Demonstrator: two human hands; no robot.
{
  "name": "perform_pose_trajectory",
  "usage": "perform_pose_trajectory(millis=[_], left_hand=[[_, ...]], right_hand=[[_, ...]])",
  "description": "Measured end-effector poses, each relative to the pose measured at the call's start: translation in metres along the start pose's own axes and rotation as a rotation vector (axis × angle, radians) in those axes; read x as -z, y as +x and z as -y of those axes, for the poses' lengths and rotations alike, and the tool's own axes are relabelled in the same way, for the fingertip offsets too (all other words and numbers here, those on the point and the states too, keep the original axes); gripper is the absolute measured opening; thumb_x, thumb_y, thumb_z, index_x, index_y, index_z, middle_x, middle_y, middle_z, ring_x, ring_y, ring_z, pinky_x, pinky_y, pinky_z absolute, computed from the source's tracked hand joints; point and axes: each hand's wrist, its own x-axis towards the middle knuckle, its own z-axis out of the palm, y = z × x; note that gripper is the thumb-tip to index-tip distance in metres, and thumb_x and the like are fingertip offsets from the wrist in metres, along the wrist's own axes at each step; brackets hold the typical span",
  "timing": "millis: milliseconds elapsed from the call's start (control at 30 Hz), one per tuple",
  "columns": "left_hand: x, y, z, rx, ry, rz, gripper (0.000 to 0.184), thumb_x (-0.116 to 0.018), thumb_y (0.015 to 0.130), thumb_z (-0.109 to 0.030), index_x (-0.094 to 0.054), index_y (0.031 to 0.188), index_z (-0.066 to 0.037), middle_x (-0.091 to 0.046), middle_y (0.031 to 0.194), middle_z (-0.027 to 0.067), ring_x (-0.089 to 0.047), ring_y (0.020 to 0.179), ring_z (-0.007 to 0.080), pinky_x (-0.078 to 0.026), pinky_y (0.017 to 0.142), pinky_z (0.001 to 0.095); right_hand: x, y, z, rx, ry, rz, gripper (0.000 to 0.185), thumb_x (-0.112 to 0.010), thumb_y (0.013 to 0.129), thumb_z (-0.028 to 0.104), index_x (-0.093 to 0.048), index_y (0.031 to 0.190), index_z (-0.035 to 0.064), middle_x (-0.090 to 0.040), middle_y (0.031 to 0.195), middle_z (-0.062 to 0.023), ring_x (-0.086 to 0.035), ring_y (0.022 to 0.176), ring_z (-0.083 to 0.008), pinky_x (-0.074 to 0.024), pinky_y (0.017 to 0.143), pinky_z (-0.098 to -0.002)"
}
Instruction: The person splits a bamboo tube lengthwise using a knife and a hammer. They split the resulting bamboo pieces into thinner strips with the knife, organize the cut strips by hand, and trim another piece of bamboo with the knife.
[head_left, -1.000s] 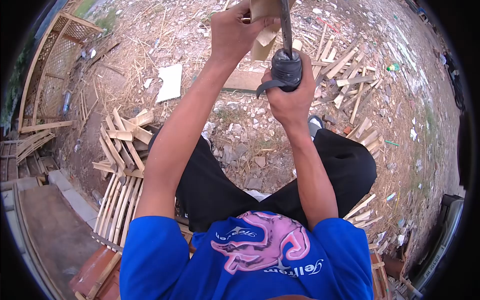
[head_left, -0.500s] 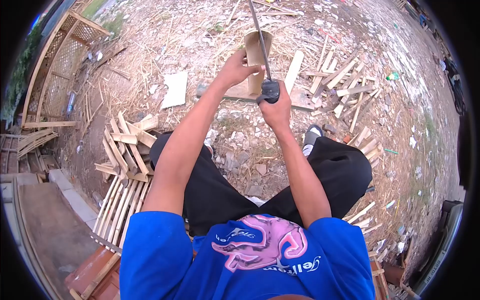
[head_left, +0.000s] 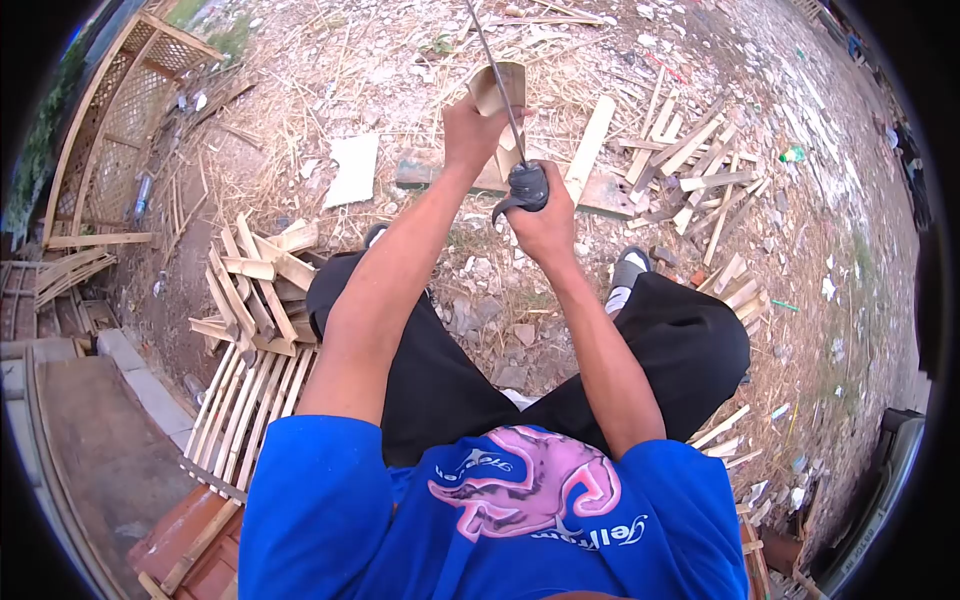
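Observation:
A split piece of bamboo [head_left: 510, 80], curved like a trough, stands tilted in front of me. My left hand [head_left: 475, 135] is closed around its left side, thumb reaching across toward the blade. My right hand [head_left: 545, 220] grips a long knife by its black wrapped handle [head_left: 528, 187]. The knife's thin dark blade [head_left: 487, 50] points up and away, crossing in front of the bamboo; whether it touches is unclear. Beneath both hands lies a worn wooden plank [head_left: 425, 172] on the ground. The bamboo's lower end is partly hidden behind my right hand and the handle.
Split bamboo pieces lie piled on the right [head_left: 695, 165] and beside my left knee [head_left: 255, 280]. A pale strip [head_left: 592, 150] leans by the plank, and a white sheet [head_left: 352, 170] lies left of it. Slats rest on a rack [head_left: 245, 410]. A lattice frame [head_left: 120, 130] stands far left.
Both hands, the bamboo and the knife have shifted slightly left. My left hand has turned and closed more around the bamboo. The blade leans further left.

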Motion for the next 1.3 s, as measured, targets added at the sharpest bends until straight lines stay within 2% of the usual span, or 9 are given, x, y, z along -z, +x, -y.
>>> perform_pose_trajectory(millis=[133, 267, 467, 667, 767, 1100, 1133, 1233, 1300], left_hand=[[-0.002, 0.003, -0.012, 0.047, 0.193, 0.040, 0.038, -0.088, 0.071, -0.028, -0.075, 0.096, -0.002, -0.073, 0.075, 0.0096, -0.068, 0.067, 0.0153, -0.051, 0.062, 0.0318], [-0.009, 0.008, 0.002, -0.002, 0.125, 0.009, 0.039, -0.088, 0.073, -0.035, -0.076, 0.088, -0.001, -0.072, 0.073, 0.0081, -0.063, 0.062, 0.0147, -0.049, 0.062, 0.0323], [-0.023, 0.000, -0.004, -0.013, 0.220, -0.065, 0.054, -0.089, 0.071, -0.037, -0.072, 0.110, -0.004, -0.070, 0.069, 0.0111, -0.062, 0.055, 0.0181, -0.049, 0.057, 0.0336], [-0.012, 0.009, 0.004, 0.016, 0.189, 0.005, 0.046, -0.088, 0.072, -0.035, -0.075, 0.103, -0.003, -0.072, 0.072, 0.0095, -0.064, 0.057, 0.0147, -0.049, 0.057, 0.0331], [-0.007, 0.006, -0.012, 0.059, 0.142, 0.037, 0.046, -0.089, 0.071, -0.037, -0.074, 0.092, 0.002, -0.073, 0.077, 0.0084, -0.068, 0.068, 0.0152, -0.052, 0.065, 0.0326], [-0.006, 0.031, -0.058, -0.245, -0.009, 0.046, 0.040, -0.089, 0.073, -0.036, -0.075, 0.088, -0.002, -0.073, 0.075, 0.0045, -0.067, 0.067, 0.0083, -0.052, 0.061, 0.0283], [-0.005, 0.031, -0.084, -0.259, 0.142, -0.059, 0.052, -0.065, 0.090, -0.048, -0.067, 0.121, -0.008, -0.074, 0.096, 0.0117, -0.071, 0.090, 0.0212, -0.053, 0.080, 0.0362], [-0.003, 0.019, -0.065, -0.088, 0.105, 0.097, 0.044, -0.090, 0.069, -0.032, -0.074, 0.097, -0.002, -0.074, 0.076, 0.0072, -0.068, 0.063, 0.0125, -0.053, 0.060, 0.0305], [-0.004, 0.008, -0.002, 0.020, 0.450, 0.230, 0.057, -0.091, 0.066, -0.036, -0.069, 0.105, -0.001, -0.075, 0.087, 0.0103, -0.072, 0.078, 0.0209, -0.056, 0.071, 0.0371]], right_hand=[[-0.004, 0.002, -0.009, 0.047, 0.029, -0.041, 0.039, -0.071, 0.071, 0.004, -0.058, 0.108, 0.0029, -0.067, 0.087, -0.0103, -0.064, 0.077, -0.0196, -0.0508, 0.073, -0.0336], [0.004, 0.006, -0.005, 0.011, 0.014, -0.030, 0.037, -0.070, 0.071, 0.006, -0.059, 0.107, 0.0030, -0.068, 0.086, -0.0118, -0.065, 0.076, -0.0222, -0.0514, 0.073, -0.0350], [-0.022, -0.015, 0.005, -0.001, 0.101, -0.150, 0.034, -0.068, 0.073, 0.004, -0.057, 0.105, 0.0019, -0.065, 0.085, -0.0099, -0.062, 0.076, -0.0185, -0.0497, 0.072, -0.0326], [0.005, 0.004, -0.001, 0.023, 0.038, -0.030, 0.029, -0.072, 0.072, 0.006, -0.060, 0.098, 0.0023, -0.065, 0.083, -0.0073, -0.059, 0.073, -0.0172, -0.0489, 0.070, -0.0322], [0.004, 0.002, 0.002, 0.007, -0.019, -0.039, 0.031, -0.072, 0.072, 0.007, -0.059, 0.099, 0.0025, -0.064, 0.082, -0.0072, -0.059, 0.072, -0.0168, -0.0486, 0.070, -0.0322], [0.012, -0.002, 0.044, 0.137, 0.173, -0.114, 0.029, -0.072, 0.076, 0.008, -0.057, 0.100, 0.0032, -0.062, 0.080, -0.0036, -0.056, 0.070, -0.0107, -0.0475, 0.068, -0.0283], [0.013, -0.005, 0.051, 0.107, 0.254, -0.104, 0.027, -0.073, 0.077, 0.008, -0.057, 0.099, 0.0034, -0.061, 0.080, -0.0019, -0.055, 0.069, -0.0095, -0.0471, 0.066, -0.0276], [0.010, -0.005, 0.028, 0.116, 0.196, -0.096, 0.026, -0.073, 0.077, 0.007, -0.057, 0.098, 0.0037, -0.061, 0.080, -0.0012, -0.055, 0.070, -0.0091, -0.0465, 0.066, -0.0275], [0.006, -0.004, -0.014, 0.002, 0.118, -0.084, 0.029, -0.071, 0.074, 0.004, -0.058, 0.100, 0.0027, -0.065, 0.082, -0.0053, -0.061, 0.074, -0.0129, -0.0493, 0.069, -0.0297]])
